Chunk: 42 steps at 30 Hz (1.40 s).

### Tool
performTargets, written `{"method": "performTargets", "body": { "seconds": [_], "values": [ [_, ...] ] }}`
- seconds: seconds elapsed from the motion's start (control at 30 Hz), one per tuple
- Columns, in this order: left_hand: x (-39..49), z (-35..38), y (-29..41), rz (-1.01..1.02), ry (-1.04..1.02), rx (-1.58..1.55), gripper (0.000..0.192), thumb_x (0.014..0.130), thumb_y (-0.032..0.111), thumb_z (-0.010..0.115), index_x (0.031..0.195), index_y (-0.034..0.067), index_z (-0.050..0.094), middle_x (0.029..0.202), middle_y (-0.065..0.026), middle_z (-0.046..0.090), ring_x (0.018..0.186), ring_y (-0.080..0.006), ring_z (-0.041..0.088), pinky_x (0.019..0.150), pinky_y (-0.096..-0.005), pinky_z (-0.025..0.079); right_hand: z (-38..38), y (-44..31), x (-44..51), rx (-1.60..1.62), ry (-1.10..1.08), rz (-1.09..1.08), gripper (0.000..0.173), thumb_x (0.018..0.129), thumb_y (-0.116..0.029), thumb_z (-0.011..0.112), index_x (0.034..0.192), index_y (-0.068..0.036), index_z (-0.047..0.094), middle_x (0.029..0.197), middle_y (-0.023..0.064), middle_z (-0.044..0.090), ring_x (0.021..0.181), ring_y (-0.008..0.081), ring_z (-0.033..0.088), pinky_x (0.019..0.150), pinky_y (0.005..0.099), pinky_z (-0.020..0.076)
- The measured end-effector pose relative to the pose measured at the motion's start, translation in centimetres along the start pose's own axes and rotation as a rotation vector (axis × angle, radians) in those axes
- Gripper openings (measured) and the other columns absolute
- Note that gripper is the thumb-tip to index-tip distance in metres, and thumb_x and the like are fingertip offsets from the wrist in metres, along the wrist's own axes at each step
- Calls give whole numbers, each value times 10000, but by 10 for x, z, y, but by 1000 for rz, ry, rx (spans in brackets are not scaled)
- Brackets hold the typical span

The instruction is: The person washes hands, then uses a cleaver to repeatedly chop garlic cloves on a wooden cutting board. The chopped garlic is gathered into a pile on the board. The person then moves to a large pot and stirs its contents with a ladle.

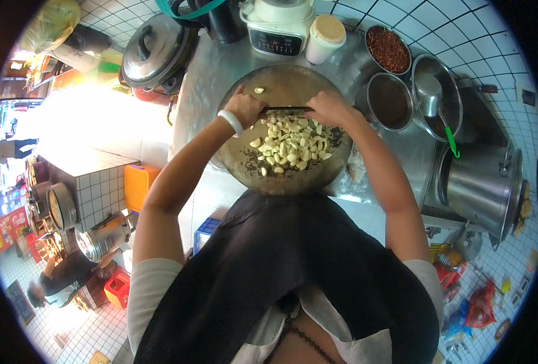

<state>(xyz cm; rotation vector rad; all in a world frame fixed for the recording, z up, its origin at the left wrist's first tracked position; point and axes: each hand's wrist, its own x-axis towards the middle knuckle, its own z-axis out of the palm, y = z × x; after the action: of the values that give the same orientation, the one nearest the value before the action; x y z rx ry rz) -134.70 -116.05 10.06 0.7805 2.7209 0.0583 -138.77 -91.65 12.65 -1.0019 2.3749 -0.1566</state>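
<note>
A round wooden chopping block (285, 182) stands on the steel counter in front of me. Peeled garlic cloves (291, 143) lie heaped across its middle, and one loose garlic clove (259, 90) sits apart near my left hand. Both hands grip the ends of a dark-edged blade (288, 109), probably a cleaver seen nearly edge-on, at the far side of the heap. My left hand (245, 109), with a white bangle on the wrist, has its left end; my right hand (329, 108) has the right end. My fingers hide both ends of it. Dark scraps lie around the cloves.
Behind the block stand a countertop appliance (276, 32) and a lidded tub (326, 38). To the right are a pot of dried chillies (388, 49), a pot of brown contents (389, 102), a ladle (428, 93) and a stockpot (483, 186). Far left, a person (64, 277) works.
</note>
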Motion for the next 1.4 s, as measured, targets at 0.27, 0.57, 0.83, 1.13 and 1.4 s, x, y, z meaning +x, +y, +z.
{"method": "performTargets", "body": {
  "seconds": [0.27, 0.57, 0.83, 1.13, 1.4],
  "values": [
    [-30, 9, 12, -8, 62, -38, 247, 823, 358, 580, 1027, 233, 644, 818, -44, 679, 792, -186, 649, 1061, -479, 218, 18, -25, -14, -13, -82, 90, 308, 865, -332, 545, 889, -40, 640, 823, 162, 649, 774, 313, 639, 717, 422, 512],
    [-52, 18, 30, -28, -23, 5, 237, 834, 374, 562, 975, 206, 654, 789, -53, 673, 801, -195, 649, 1061, -475, 225, 37, -47, -35, 30, -35, 91, 323, 872, -351, 532, 873, -45, 636, 778, 126, 644, 722, 296, 644, 672, 412, 522],
    [-66, 23, 35, 25, 111, 3, 174, 852, 190, 495, 978, 186, 614, 714, -54, 644, 752, -195, 656, 1078, -500, 196, 39, -60, -54, -32, 59, 59, 273, 864, -307, 539, 844, -49, 627, 774, 140, 641, 739, 300, 651, 667, 423, 528],
    [-89, 37, 58, 31, 305, -64, 186, 835, 160, 476, 951, 165, 621, 681, -51, 638, 714, -221, 656, 1067, -515, 219, 61, -64, -72, 14, 81, 45, 126, 808, -154, 516, 807, -68, 608, 741, 137, 626, 720, 310, 645, 638, 429, 523],
    [-85, 38, 59, 14, 236, -132, 173, 824, 125, 467, 913, 154, 612, 682, -60, 626, 735, -235, 650, 1071, -523, 211, 67, -54, -68, -11, 66, 24, 165, 815, -216, 538, 802, -65, 604, 760, 135, 634, 733, 312, 640, 648, 430, 514]
  ]
}}
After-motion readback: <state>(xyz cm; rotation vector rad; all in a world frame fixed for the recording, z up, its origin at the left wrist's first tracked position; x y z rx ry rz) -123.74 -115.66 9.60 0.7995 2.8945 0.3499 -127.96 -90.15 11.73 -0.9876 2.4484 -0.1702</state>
